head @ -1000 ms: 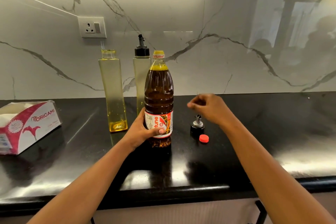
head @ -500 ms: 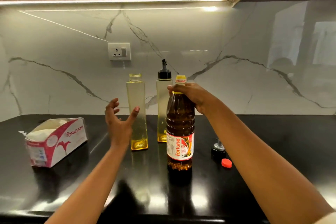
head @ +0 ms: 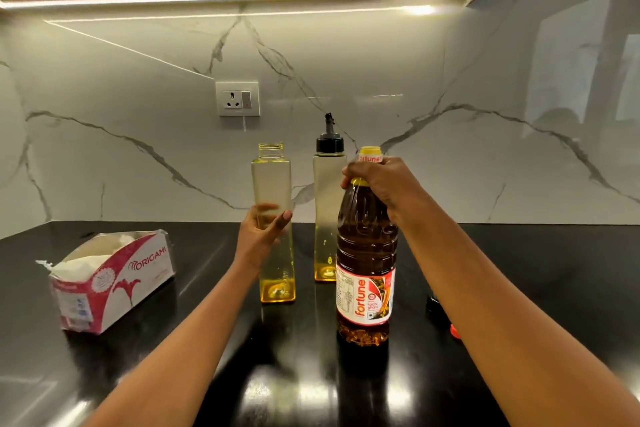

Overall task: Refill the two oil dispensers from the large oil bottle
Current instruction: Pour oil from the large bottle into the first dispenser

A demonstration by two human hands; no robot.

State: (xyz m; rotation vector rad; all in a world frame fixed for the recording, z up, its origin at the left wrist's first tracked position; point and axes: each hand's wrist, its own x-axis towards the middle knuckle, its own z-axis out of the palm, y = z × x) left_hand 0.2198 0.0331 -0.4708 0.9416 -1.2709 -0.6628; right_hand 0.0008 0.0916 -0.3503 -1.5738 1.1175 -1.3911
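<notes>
The large oil bottle (head: 366, 253), brown with a red and white label, stands on the black counter (head: 519, 270). My right hand (head: 379, 180) grips its neck just below the uncapped mouth. Left of it stands an open square dispenser (head: 273, 184) without its lid, holding only a little yellow oil at the bottom. My left hand (head: 261, 236) wraps around the middle of that dispenser. Behind the two stands a second dispenser (head: 327, 204) with a black pour-spout cap, also nearly empty.
A red and white tissue box (head: 110, 281) lies at the left on the counter. Right of my right arm, a black spout lid (head: 433, 305) and a red cap (head: 455, 331) peek out. A wall socket (head: 237, 99) sits on the marble backsplash.
My left hand let go of the large bottle, moved left and took hold of the open dispenser. My right hand rose from the counter to grip the large bottle's neck. The camera tilted up.
</notes>
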